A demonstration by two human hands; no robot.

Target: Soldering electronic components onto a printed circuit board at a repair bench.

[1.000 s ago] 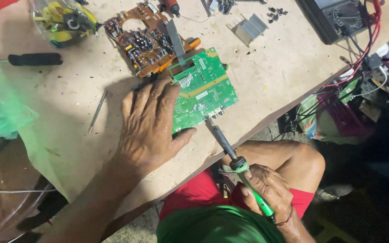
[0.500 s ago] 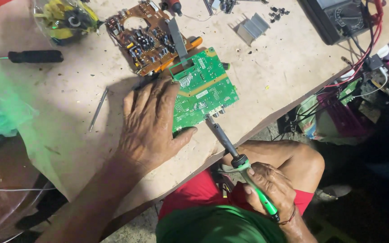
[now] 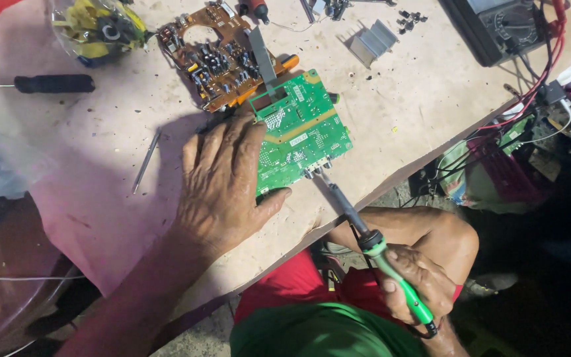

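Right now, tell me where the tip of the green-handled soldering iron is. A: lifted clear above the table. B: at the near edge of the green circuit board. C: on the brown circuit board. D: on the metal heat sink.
B: the right hand holds the soldering iron with its tip at the near edge of the green circuit board, which the left hand presses flat on the table.

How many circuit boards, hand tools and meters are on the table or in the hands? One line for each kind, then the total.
Circuit boards: 2, green circuit board and brown circuit board
Hand tools: 2, soldering iron and black-handled screwdriver
Meters: 1, multimeter
Total: 5
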